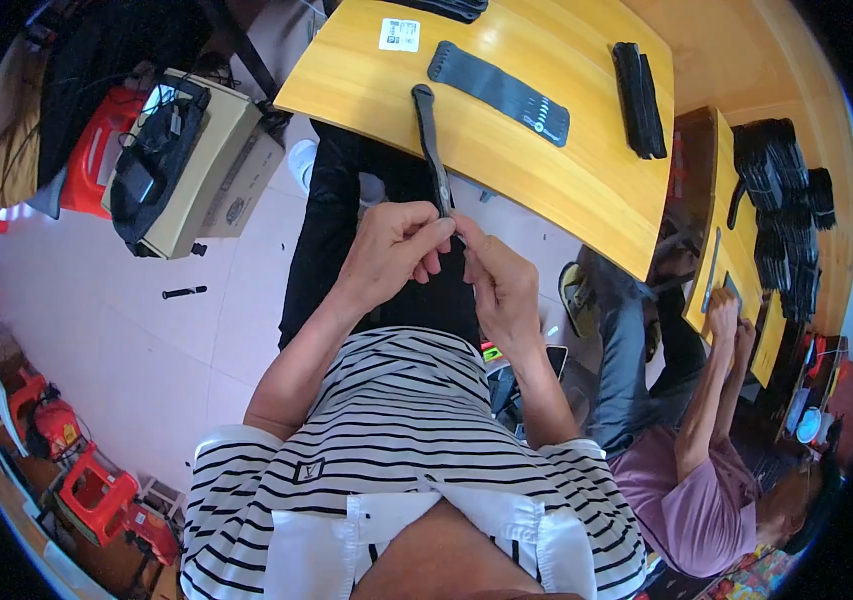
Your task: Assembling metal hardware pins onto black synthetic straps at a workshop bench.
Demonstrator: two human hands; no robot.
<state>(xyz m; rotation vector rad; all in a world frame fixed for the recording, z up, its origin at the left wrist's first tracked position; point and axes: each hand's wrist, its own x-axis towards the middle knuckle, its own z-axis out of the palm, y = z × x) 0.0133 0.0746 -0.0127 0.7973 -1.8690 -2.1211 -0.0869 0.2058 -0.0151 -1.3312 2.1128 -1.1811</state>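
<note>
Both hands meet in front of my lap, just off the near edge of the table. Between thumb and bent fingers, my left hand (389, 250) pinches the near end of a long black strap (430, 150). My right hand (498, 280) is closed against that same end, its fingertips touching the strap beside the left thumb. From there the strap runs away from me onto the yellow table (366, 95), its rounded far end lying on the wood. Just beyond it lies a flat row of black straps (501, 92) side by side, with small white marks at one end. My fingers hide the gripped end.
A black strap bundle (638, 100) lies on the table's right, near a white label (399, 35). Left stands a cardboard box (216, 165) topped by a black bag (156, 165). A co-worker (691, 490) sits right, beside stacked black straps (776, 200). Red stools (96, 490) stand lower left.
</note>
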